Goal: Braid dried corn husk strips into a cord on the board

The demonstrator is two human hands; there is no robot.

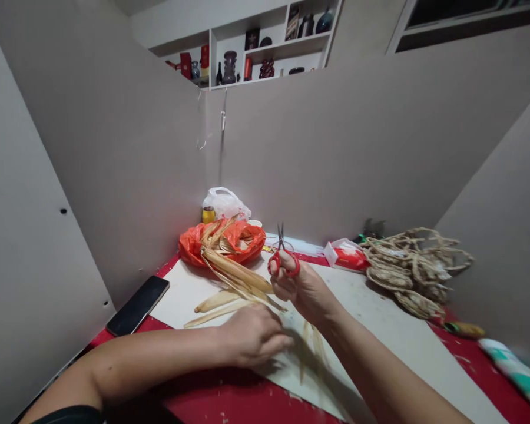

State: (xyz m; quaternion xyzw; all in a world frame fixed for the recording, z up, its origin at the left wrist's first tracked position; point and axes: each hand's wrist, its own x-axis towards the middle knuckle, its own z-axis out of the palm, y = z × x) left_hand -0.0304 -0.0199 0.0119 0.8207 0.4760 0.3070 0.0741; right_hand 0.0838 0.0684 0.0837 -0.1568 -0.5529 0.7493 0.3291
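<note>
Both hands: right hand (pixel 302 288) grips scissors (pixel 282 254), left hand (pixel 254 335) presses husks (pixel 236 277).

Left hand (pixel 252 335) flat, right hand (pixel 298 282) raised

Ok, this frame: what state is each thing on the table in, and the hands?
Scissors: held upright in the right hand, blades nearly shut.
Left hand: pressing down on the husks.
Husks: loose, lying on the white board.
Orange bag: open, husks sticking out.
Phone: screen dark, lying flat.
Woven rings: piled.
</note>
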